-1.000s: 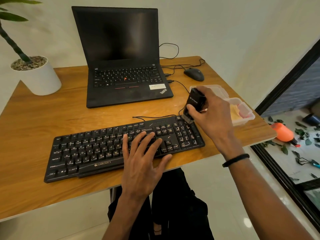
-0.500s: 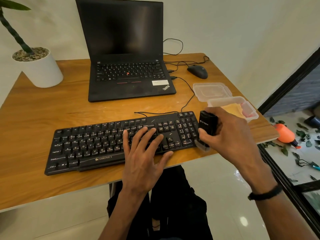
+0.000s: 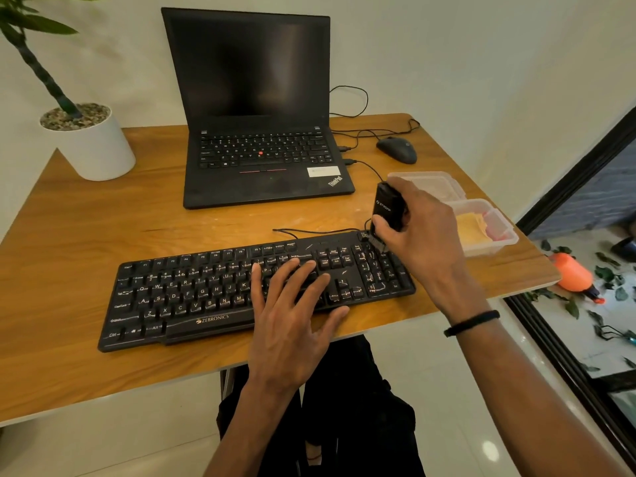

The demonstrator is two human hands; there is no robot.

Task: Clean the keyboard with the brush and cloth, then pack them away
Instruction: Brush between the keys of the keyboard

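Right hand (image 3: 418, 232) clamps the small black brush (image 3: 387, 215), back up on the black keyboard's (image 3: 220, 290) far-right corner; left hand (image 3: 292, 304) flat, empty; bristles half-hidden.

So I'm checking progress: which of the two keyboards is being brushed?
The separate black keyboard at the desk's near edge; the brush touches its far right corner.

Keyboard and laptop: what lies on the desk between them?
Head view: only the keyboard's thin black cable on bare wood before the laptop.
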